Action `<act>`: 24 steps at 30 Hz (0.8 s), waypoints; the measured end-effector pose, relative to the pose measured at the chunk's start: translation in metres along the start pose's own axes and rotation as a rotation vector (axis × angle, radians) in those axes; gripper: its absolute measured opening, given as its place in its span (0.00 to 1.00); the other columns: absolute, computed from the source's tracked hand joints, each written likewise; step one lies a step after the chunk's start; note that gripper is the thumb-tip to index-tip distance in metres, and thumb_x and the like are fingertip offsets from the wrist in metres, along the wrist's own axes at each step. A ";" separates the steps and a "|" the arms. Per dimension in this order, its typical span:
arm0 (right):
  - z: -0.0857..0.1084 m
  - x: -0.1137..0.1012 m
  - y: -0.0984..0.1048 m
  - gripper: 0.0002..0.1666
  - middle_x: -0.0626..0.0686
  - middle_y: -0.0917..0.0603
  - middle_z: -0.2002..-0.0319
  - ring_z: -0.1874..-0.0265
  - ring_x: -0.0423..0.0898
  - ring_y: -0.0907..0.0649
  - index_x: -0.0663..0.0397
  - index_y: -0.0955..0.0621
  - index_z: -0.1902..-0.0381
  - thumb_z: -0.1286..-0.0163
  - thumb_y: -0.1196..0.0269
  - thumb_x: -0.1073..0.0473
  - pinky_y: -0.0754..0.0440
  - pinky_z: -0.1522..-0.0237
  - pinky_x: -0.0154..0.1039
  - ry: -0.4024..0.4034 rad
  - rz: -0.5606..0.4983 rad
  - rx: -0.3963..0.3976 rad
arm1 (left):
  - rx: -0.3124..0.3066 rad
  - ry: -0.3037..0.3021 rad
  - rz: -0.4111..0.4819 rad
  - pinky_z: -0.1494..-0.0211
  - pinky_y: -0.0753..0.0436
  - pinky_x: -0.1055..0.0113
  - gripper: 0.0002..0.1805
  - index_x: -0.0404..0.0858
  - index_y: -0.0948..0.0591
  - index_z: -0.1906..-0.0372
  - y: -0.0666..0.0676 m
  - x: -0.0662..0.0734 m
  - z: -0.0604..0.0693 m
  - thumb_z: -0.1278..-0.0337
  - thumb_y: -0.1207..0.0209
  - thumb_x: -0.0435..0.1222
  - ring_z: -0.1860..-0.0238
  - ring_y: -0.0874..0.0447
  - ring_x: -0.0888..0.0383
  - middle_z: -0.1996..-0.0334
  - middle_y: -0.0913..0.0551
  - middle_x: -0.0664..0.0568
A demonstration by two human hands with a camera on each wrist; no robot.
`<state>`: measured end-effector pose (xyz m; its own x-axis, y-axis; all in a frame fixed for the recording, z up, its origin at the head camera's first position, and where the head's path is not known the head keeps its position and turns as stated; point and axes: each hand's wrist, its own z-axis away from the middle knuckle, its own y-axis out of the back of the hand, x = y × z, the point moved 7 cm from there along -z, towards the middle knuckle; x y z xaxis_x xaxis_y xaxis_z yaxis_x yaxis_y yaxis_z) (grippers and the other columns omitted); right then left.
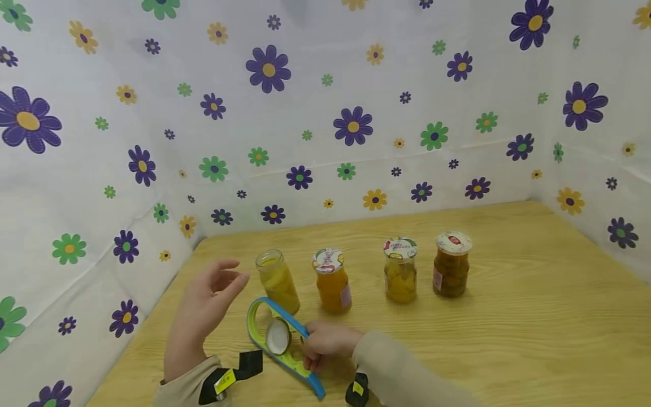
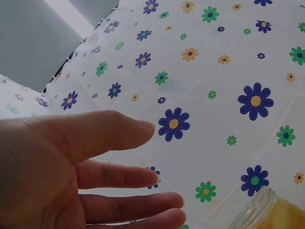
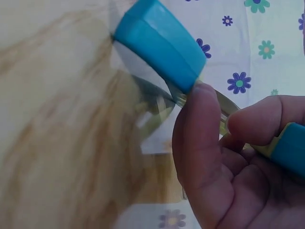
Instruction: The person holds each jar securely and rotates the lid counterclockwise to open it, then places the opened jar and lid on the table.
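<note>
My right hand (image 1: 330, 341) grips a blue and green jar opener (image 1: 291, 320) low over the front of the table. A round lid (image 1: 278, 337), its pale inner side showing, sits within the opener's loop. In the right wrist view, thumb and fingers (image 3: 202, 138) close about the middle of the opener (image 3: 159, 45), between its blue handles. To the left, my left hand (image 1: 203, 308) hovers with loosely bent fingers and holds nothing. Nearest to it stands a lidless glass jar (image 1: 280, 285) of yellow pieces; its rim (image 2: 255, 207) enters the left wrist view's lower right corner.
Three lidded jars stand in a row to the right: an orange one (image 1: 333, 288), a yellow one (image 1: 400, 277) and a dark brownish one (image 1: 451, 268). The wooden table (image 1: 534, 316) is bordered by flower-patterned white curtains (image 1: 305, 113) at the back and sides.
</note>
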<state>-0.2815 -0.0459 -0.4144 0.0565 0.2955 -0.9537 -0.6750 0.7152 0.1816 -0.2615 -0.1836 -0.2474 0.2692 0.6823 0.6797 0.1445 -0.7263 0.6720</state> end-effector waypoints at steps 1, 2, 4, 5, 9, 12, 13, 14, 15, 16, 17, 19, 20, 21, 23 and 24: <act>-0.001 -0.001 -0.002 0.07 0.55 0.22 0.82 0.84 0.43 0.24 0.65 0.32 0.74 0.54 0.54 0.73 0.23 0.81 0.34 0.002 -0.003 -0.009 | 0.001 0.004 -0.004 0.57 0.27 0.56 0.21 0.35 0.30 0.47 0.001 -0.001 0.001 0.42 0.47 0.43 0.57 0.24 0.48 0.58 0.22 0.41; -0.001 -0.002 -0.004 0.07 0.55 0.22 0.82 0.85 0.43 0.24 0.65 0.32 0.74 0.54 0.54 0.74 0.23 0.81 0.34 0.004 -0.005 -0.014 | 0.002 0.005 -0.007 0.58 0.27 0.56 0.21 0.35 0.30 0.47 0.002 -0.002 0.002 0.42 0.47 0.43 0.57 0.24 0.48 0.58 0.22 0.41; 0.000 -0.004 -0.006 0.06 0.55 0.22 0.82 0.85 0.43 0.24 0.65 0.32 0.75 0.54 0.54 0.74 0.23 0.81 0.34 0.006 -0.003 -0.012 | -0.001 0.011 -0.012 0.57 0.27 0.55 0.22 0.35 0.30 0.47 0.003 -0.003 0.003 0.42 0.48 0.44 0.57 0.24 0.47 0.58 0.22 0.40; 0.000 -0.005 -0.006 0.06 0.55 0.22 0.83 0.85 0.43 0.24 0.65 0.32 0.76 0.54 0.54 0.74 0.22 0.81 0.35 0.007 -0.004 -0.010 | -0.003 0.013 -0.014 0.57 0.27 0.55 0.22 0.35 0.30 0.47 0.003 -0.003 0.002 0.42 0.48 0.44 0.56 0.24 0.47 0.58 0.22 0.40; 0.001 -0.005 -0.005 0.06 0.56 0.22 0.83 0.85 0.43 0.24 0.66 0.32 0.76 0.54 0.55 0.75 0.21 0.80 0.36 0.003 -0.008 -0.004 | -0.009 0.018 -0.020 0.55 0.27 0.52 0.23 0.35 0.30 0.47 0.000 -0.002 0.001 0.42 0.48 0.45 0.56 0.24 0.47 0.57 0.22 0.40; 0.001 -0.006 -0.005 0.05 0.56 0.22 0.83 0.85 0.43 0.24 0.65 0.32 0.78 0.54 0.55 0.75 0.21 0.80 0.37 -0.003 -0.006 -0.007 | -0.012 0.017 -0.023 0.55 0.27 0.51 0.22 0.35 0.30 0.47 0.000 -0.002 0.001 0.42 0.48 0.45 0.56 0.24 0.47 0.57 0.22 0.40; 0.001 -0.006 -0.005 0.05 0.56 0.22 0.83 0.85 0.43 0.24 0.65 0.32 0.79 0.54 0.55 0.75 0.21 0.79 0.37 -0.005 -0.003 -0.008 | -0.013 0.017 -0.024 0.55 0.27 0.51 0.22 0.35 0.30 0.47 0.001 -0.002 0.001 0.42 0.48 0.45 0.56 0.24 0.47 0.57 0.22 0.40; 0.001 -0.006 -0.005 0.05 0.56 0.22 0.83 0.85 0.43 0.24 0.64 0.32 0.81 0.53 0.54 0.75 0.21 0.79 0.37 -0.006 0.001 -0.009 | -0.014 0.019 -0.027 0.55 0.27 0.51 0.23 0.35 0.30 0.47 0.001 -0.002 0.001 0.42 0.48 0.45 0.55 0.24 0.46 0.57 0.22 0.40; 0.001 -0.007 -0.005 0.06 0.55 0.22 0.83 0.85 0.42 0.24 0.63 0.31 0.82 0.53 0.54 0.74 0.21 0.79 0.37 -0.007 0.004 -0.010 | -0.016 0.020 -0.027 0.55 0.27 0.51 0.23 0.35 0.30 0.47 0.001 -0.002 0.001 0.42 0.48 0.45 0.55 0.25 0.46 0.57 0.22 0.40; 0.002 -0.008 -0.005 0.07 0.55 0.22 0.83 0.85 0.42 0.24 0.62 0.31 0.83 0.53 0.54 0.74 0.21 0.79 0.37 -0.007 0.007 -0.011 | -0.017 0.022 -0.028 0.54 0.27 0.51 0.23 0.35 0.30 0.46 0.001 -0.002 0.001 0.42 0.48 0.45 0.55 0.25 0.46 0.56 0.22 0.40; 0.002 -0.008 -0.005 0.07 0.55 0.22 0.83 0.85 0.42 0.24 0.62 0.31 0.83 0.53 0.54 0.74 0.21 0.79 0.37 -0.007 0.010 -0.011 | -0.020 0.025 -0.029 0.54 0.28 0.50 0.23 0.35 0.31 0.46 0.001 -0.001 0.001 0.42 0.49 0.46 0.55 0.25 0.46 0.56 0.23 0.40; 0.003 -0.009 -0.005 0.07 0.55 0.22 0.83 0.85 0.42 0.24 0.63 0.31 0.83 0.53 0.54 0.75 0.21 0.78 0.37 -0.005 0.016 -0.010 | -0.024 0.030 -0.029 0.54 0.28 0.51 0.24 0.35 0.31 0.46 0.001 -0.001 0.002 0.42 0.49 0.46 0.54 0.25 0.46 0.56 0.23 0.40; 0.003 -0.009 -0.005 0.06 0.55 0.22 0.83 0.85 0.42 0.24 0.63 0.31 0.82 0.53 0.54 0.75 0.21 0.78 0.37 -0.003 0.017 -0.010 | -0.025 0.032 -0.027 0.54 0.28 0.51 0.24 0.35 0.31 0.46 0.001 -0.001 0.002 0.42 0.49 0.47 0.54 0.25 0.46 0.56 0.23 0.40; 0.004 -0.010 -0.005 0.06 0.56 0.22 0.83 0.85 0.43 0.24 0.63 0.31 0.80 0.53 0.54 0.75 0.21 0.78 0.37 -0.003 0.021 -0.009 | -0.024 0.033 -0.025 0.54 0.28 0.51 0.24 0.36 0.31 0.46 0.001 0.000 0.002 0.42 0.49 0.47 0.54 0.25 0.46 0.56 0.23 0.40; 0.006 -0.012 -0.005 0.05 0.56 0.22 0.82 0.84 0.43 0.24 0.64 0.31 0.78 0.53 0.54 0.74 0.21 0.78 0.38 0.000 0.030 -0.007 | -0.021 0.035 -0.024 0.55 0.27 0.51 0.24 0.36 0.31 0.46 0.001 0.001 0.002 0.42 0.49 0.47 0.54 0.25 0.47 0.56 0.23 0.40; 0.007 -0.012 -0.005 0.05 0.56 0.22 0.82 0.84 0.43 0.24 0.64 0.31 0.77 0.53 0.53 0.74 0.21 0.78 0.38 0.001 0.036 -0.003 | -0.018 0.034 -0.021 0.54 0.27 0.51 0.24 0.36 0.31 0.46 0.000 0.002 0.003 0.42 0.48 0.46 0.54 0.25 0.47 0.56 0.23 0.40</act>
<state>-0.2739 -0.0488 -0.4020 0.0312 0.3202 -0.9468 -0.6787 0.7022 0.2151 -0.2586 -0.1831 -0.2468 0.2340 0.7003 0.6744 0.1331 -0.7102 0.6913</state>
